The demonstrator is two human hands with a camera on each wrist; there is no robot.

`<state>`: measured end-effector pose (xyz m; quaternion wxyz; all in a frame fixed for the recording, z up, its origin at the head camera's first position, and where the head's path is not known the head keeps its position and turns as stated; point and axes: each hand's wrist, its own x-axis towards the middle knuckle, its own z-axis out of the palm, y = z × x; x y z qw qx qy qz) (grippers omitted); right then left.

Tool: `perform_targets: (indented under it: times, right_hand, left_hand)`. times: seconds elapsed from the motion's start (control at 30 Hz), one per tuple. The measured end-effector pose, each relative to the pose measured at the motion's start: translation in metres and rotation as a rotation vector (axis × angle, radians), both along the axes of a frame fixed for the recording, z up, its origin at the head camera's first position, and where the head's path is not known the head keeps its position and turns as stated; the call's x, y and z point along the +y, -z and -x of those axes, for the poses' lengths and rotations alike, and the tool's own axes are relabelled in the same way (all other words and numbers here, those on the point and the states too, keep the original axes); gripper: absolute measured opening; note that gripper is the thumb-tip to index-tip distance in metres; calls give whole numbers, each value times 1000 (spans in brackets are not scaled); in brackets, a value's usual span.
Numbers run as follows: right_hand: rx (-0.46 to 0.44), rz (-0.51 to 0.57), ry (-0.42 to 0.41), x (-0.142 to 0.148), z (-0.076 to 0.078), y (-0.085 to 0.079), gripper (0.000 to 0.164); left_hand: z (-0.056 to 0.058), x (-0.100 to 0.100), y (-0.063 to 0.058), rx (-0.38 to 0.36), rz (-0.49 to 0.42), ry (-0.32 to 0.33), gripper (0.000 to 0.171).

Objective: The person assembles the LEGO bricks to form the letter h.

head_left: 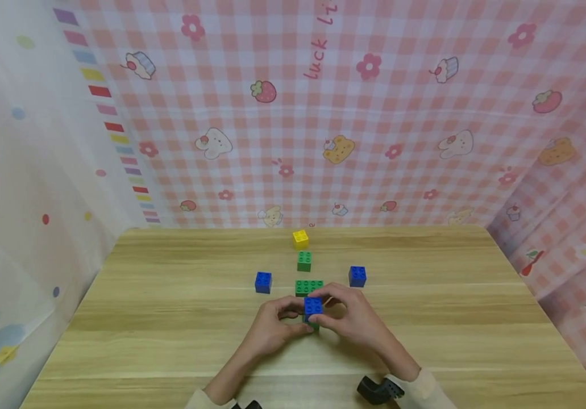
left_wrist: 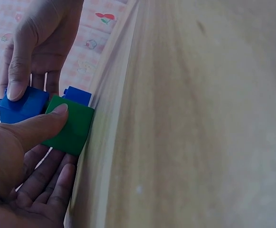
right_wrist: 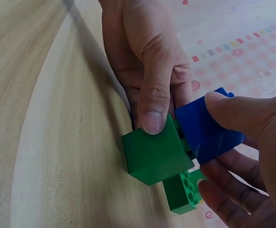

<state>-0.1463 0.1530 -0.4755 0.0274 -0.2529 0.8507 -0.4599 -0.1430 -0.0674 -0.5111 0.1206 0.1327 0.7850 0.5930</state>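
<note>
At the near middle of the table, my left hand (head_left: 268, 328) pinches a green toy building block (left_wrist: 71, 126), its thumb flat against one side. Right above that block, my right hand (head_left: 356, 318) grips a square blue building block (head_left: 313, 307) between thumb and fingers. In the right wrist view the blue block sits slightly tilted on the green one's studded side, and green studs show in a narrow gap between them. From the head view, the blue block hides most of the green block. A longer green block (head_left: 309, 287) lies just beyond the hands.
One blue block (head_left: 264, 282) stands left of the long green block and another blue block (head_left: 357, 276) to its right. Farther back are a small green block (head_left: 304, 261) and a yellow block (head_left: 300, 239). Patterned cloth (head_left: 293, 125) hangs behind the wooden table (head_left: 170, 318).
</note>
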Motion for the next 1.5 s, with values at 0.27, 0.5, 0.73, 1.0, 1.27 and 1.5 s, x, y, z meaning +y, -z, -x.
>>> perform_targets:
  times: [0.27,0.5,0.73,1.0,1.27,1.5]
  right_hand:
    - [12,-11,-23,-1,0,-3,34]
    - [22,-3,-40,1,3,1,33]
    - [60,5,-53,1,4,4,32]
    - [43,19,-41,0,3,4,31]
    - [81,29,-48,0,3,7,31]
    - [102,14,-48,0,3,7,31]
  left_hand:
    - [0,-1,0,-3,9,-5,34]
    - [1,-1,0,-8,8,-6,35]
    - [2,0,-1,-13,8,-9,34]
    - [2,0,0,-26,7,-13,35]
    - [2,-1,1,-19,4,-13,34]
    - [2,0,2,-7,19,-12,34]
